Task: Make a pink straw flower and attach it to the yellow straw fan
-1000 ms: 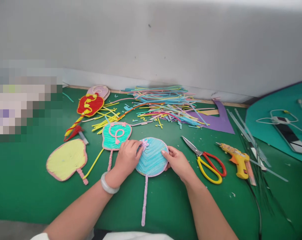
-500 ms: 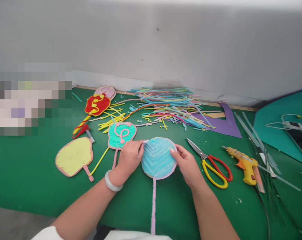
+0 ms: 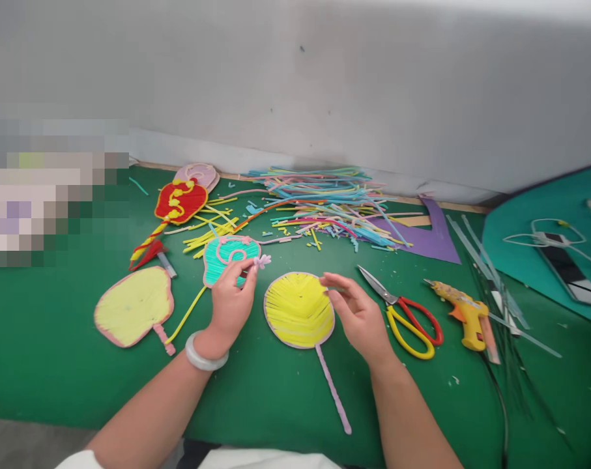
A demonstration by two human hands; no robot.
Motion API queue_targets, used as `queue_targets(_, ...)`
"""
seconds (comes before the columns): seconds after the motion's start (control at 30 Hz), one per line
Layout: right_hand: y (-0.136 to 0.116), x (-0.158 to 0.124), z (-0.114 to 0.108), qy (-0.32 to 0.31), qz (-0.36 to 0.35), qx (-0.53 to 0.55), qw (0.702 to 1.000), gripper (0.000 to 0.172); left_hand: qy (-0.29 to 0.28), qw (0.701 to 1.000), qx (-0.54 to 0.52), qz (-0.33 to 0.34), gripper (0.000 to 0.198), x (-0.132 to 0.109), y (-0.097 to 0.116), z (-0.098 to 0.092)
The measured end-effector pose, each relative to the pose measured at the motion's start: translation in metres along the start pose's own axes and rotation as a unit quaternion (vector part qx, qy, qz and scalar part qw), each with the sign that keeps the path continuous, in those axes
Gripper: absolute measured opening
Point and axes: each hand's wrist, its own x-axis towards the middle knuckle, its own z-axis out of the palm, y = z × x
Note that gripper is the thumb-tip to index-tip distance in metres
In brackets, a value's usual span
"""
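My left hand (image 3: 233, 294) pinches a small lilac pipe-cleaner flower (image 3: 262, 262) between thumb and fingertips, over the turquoise fan (image 3: 216, 266) with a pink curl on it. In front of me lies a round fan (image 3: 299, 312) with a yellow face, a lilac rim and a lilac handle pointing towards me. Beside its upper right edge, my right hand (image 3: 356, 316) is open with fingers curved; whether the fingertips touch the rim I cannot tell. A pale yellow fan (image 3: 135, 306) with a pink rim rests at the left.
Scissors (image 3: 397, 312) and a yellow glue gun (image 3: 464, 312) lie to the right, beside clear sticks and dark wires. At the back are a heap of coloured pipe cleaners (image 3: 319, 195), a red fan (image 3: 182, 200) and purple sheet (image 3: 422, 241). A phone (image 3: 571, 270) lies far right.
The round fan has turned over from its blue face to its yellow face and now lies on the table. My left hand has moved left, away from it, with the flower; my right hand has loosened.
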Motion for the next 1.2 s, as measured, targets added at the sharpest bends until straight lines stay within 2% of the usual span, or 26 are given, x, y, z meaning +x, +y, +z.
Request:
queue_targets(0.07, 0.012, 0.006, -0.002, 0.081, -0.005, -0.144, 0.986, 0.029, -0.032, 0.999, 0.005, 0.022, 0.016, -0.001, 0.000, 0.001)
queue_targets(0.1, 0.017, 0.009, -0.002, 0.089, -0.003, -0.189, 0.978, 0.029, -0.053, 0.998, 0.012, 0.036, 0.016, -0.002, 0.001, 0.001)
queue_targets(0.23, 0.032, 0.011, -0.001, 0.014, 0.037, -0.245, 0.969, 0.036, -0.125, 0.984, 0.072, 0.104, 0.011, -0.007, 0.004, 0.002)
queue_targets(0.33, 0.035, 0.009, 0.004, -0.013, 0.071, -0.263, 0.962, 0.041, -0.174, 0.967, 0.115, 0.144, 0.009, -0.012, 0.008, 0.003)
queue_targets(0.5, 0.033, 0.009, 0.004, -0.018, 0.127, -0.282, 0.951, 0.043, -0.295, 0.935, 0.139, 0.143, 0.005, -0.018, 0.012, 0.002)
queue_targets(0.57, 0.032, 0.010, 0.003, -0.019, 0.140, -0.283, 0.949, 0.042, -0.295, 0.940, 0.117, 0.128, 0.008, -0.016, 0.014, -0.001)
queue_targets(0.63, 0.031, 0.010, 0.002, -0.022, 0.148, -0.280, 0.948, 0.039, -0.267, 0.952, 0.096, 0.114, 0.011, -0.012, 0.015, -0.005)
queue_targets(0.77, 0.032, 0.009, 0.001, -0.018, 0.159, -0.275, 0.948, 0.036, -0.232, 0.962, 0.114, 0.082, 0.011, -0.005, 0.013, -0.010)
queue_targets(0.9, 0.032, 0.008, -0.002, -0.003, 0.164, -0.294, 0.942, 0.041, -0.272, 0.951, 0.122, 0.079, 0.016, -0.009, 0.010, -0.007)
queue_targets(1.03, 0.032, 0.007, -0.006, -0.012, 0.161, -0.300, 0.940, 0.038, -0.310, 0.938, 0.133, 0.075, 0.028, -0.019, 0.008, -0.002)
queue_targets(1.2, 0.034, 0.009, -0.004, 0.000, 0.163, -0.279, 0.946, 0.038, -0.318, 0.942, 0.100, 0.035, 0.045, -0.022, 0.000, 0.004)
